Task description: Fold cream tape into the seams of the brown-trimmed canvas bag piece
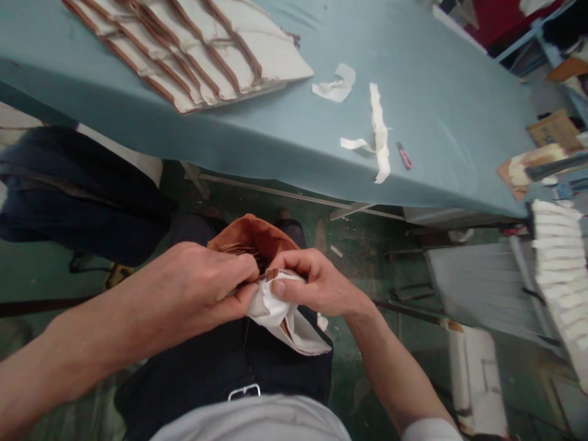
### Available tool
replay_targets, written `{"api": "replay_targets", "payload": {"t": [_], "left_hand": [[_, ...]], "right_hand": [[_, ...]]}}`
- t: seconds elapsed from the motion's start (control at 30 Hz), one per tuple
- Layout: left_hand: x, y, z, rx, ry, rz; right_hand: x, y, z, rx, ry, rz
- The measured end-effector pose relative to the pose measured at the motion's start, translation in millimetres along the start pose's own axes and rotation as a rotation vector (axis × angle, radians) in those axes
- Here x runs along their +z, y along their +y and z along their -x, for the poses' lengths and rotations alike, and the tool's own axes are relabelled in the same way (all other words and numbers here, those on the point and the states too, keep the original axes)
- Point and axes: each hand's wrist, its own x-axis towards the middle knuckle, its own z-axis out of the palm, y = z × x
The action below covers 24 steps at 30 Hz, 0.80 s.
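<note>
"Being hidden: what?"
"Inner folds of the white-and-rust cloth piece (270, 309) are being partly covered by the left hand (206, 278) and right hand (316, 282); the brown-edged stack (250, 58) is being cut off above."
"Grip?"
"Narrow; crumpled white fabric is being pinched by both over the lap (220, 361)."

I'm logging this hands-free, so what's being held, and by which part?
A soft white-and-brown piece. The left grip and right grip pinch it side by side at its bunched white part; the exact contact is partly hidden.
</note>
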Motion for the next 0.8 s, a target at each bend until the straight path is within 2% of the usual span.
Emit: {"api": "replay_targets", "payload": {"t": [0.1,0.27,0.5,0.57,0.7,0.8], "left_hand": [[0.2,4.5,-4.3,0.086,0.029,-0.142],[6.6,6.4,-5.9,0.052,0.109,-0.247],[11.1,0.5,-0.9,-0.192,0.154,0.191],[8.6,-0.5,0.3,-0.242,0.109,0.283],[3.3,-0.8,2.1,-0.321,-0.059,0.450],[2.6,0.6,0.5,-0.297,-0.079,0.459]], "right_hand": [[1.5,-0.4,-1.0,0.021,0.022,0.007],[2.0,2.3,-1.4,0.005,0.060,0.024],[3.5,3.3,1.3,-0.039,0.063,0.140],[4.2,3.1,2.3,-0.060,0.071,0.222],[6.1,-0.9,2.9,-0.075,0.086,0.387],[8.4,-6.9,1.5,-0.075,0.066,0.478]]}}
